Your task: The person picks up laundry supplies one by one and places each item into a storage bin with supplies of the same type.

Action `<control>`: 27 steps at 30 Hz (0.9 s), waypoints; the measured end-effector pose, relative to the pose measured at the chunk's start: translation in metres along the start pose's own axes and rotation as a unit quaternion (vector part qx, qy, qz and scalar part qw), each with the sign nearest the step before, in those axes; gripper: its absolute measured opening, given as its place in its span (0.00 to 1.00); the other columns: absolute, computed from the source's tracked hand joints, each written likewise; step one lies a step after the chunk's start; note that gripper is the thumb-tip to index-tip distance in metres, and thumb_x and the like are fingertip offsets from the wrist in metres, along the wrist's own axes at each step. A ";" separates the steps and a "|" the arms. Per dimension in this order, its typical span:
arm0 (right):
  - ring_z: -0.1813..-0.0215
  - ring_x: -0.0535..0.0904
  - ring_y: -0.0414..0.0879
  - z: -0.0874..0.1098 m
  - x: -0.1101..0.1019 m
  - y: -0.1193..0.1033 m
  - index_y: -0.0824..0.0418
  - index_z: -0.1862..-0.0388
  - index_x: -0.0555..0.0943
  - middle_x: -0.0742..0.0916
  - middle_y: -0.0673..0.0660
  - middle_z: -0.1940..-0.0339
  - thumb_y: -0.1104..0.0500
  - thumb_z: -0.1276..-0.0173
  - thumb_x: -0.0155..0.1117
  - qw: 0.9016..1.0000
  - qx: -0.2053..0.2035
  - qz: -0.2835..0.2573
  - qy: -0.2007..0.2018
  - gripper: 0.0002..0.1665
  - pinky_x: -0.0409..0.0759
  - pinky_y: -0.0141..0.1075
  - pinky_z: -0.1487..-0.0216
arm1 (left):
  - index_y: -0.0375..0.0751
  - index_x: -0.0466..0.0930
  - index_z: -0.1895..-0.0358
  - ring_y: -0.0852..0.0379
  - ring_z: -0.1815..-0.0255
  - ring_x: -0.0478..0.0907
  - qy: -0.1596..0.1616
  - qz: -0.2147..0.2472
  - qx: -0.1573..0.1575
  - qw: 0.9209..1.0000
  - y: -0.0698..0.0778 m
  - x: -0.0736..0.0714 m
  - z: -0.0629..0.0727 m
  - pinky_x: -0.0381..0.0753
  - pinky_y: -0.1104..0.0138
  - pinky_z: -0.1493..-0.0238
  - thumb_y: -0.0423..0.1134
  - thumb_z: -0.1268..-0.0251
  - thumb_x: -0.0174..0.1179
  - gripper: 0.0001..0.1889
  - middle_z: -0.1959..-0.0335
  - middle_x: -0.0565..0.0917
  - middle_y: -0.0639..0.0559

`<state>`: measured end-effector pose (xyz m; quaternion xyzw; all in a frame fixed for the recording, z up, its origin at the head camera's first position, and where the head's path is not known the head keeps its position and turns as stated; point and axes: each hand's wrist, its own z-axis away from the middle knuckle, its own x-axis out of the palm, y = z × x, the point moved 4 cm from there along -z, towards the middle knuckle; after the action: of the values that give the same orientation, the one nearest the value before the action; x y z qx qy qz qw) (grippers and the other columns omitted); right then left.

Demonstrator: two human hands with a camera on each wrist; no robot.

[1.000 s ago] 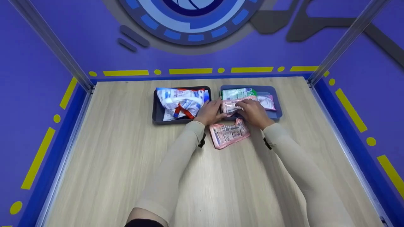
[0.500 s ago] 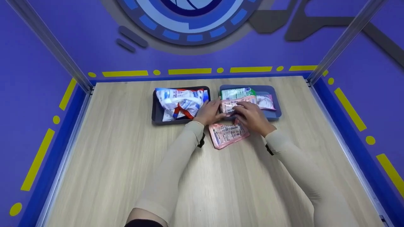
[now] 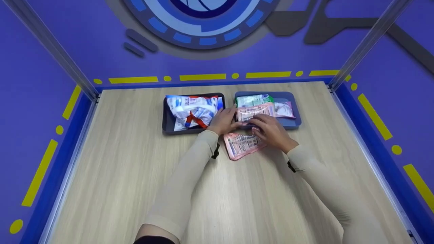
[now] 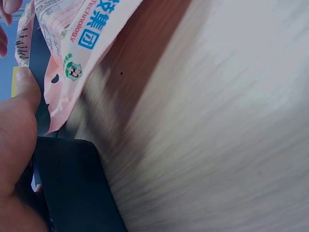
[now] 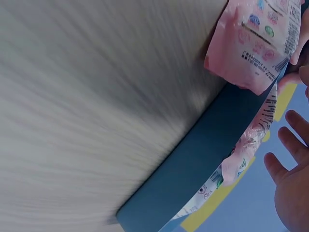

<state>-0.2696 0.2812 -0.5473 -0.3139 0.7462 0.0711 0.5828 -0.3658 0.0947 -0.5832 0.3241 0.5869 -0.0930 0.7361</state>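
In the head view my left hand (image 3: 223, 121) lies across the gap between the two trays, its straight thumb at the end of a pink packet (image 3: 255, 112) inside the blue-grey tray (image 3: 295, 123). My right hand (image 3: 272, 134) is over that tray's front rim, fingers spread and relaxed in the right wrist view. Below it, a second pink packet (image 3: 241, 145) sits on the table, leaning against the tray's front wall in the right wrist view. My right fingertips overlap its upper edge in the head view.
A green-and-white packet (image 3: 253, 100) and a small white-and-pink packet (image 3: 284, 109) share the blue-grey tray. To its left, a dark tray (image 3: 168, 127) holds crumpled white, blue and red packets (image 3: 193, 108). Purple walls (image 3: 190, 64) enclose the wooden table (image 3: 142, 169).
My right hand has drawn back slightly from the pink packet in the tray, down towards the one in front of it. My left hand has stayed in place.
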 end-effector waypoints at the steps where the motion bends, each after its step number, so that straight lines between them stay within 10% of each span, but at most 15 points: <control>1: 0.30 0.74 0.58 0.001 0.000 -0.001 0.58 0.34 0.82 0.82 0.62 0.34 0.58 0.30 0.72 1.000 -0.001 -0.001 -0.001 0.25 0.68 0.58 0.26 | 0.43 0.44 0.15 0.50 0.19 0.57 0.001 0.000 0.001 1.000 0.000 0.000 0.000 0.45 0.55 0.17 0.65 0.27 0.54 0.49 0.18 0.60 0.47; 27: 0.27 0.71 0.63 0.017 0.011 -0.016 0.55 0.28 0.77 0.79 0.63 0.30 0.55 0.31 0.73 0.999 -0.034 -0.018 -0.004 0.34 0.66 0.61 0.26 | 0.41 0.46 0.16 0.48 0.19 0.58 0.001 -0.017 0.008 1.000 0.000 0.000 -0.001 0.46 0.55 0.17 0.64 0.25 0.52 0.47 0.19 0.61 0.46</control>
<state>-0.2485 0.2720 -0.5587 -0.3467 0.7355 0.0873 0.5756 -0.3662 0.0957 -0.5834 0.3204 0.5922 -0.1096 0.7311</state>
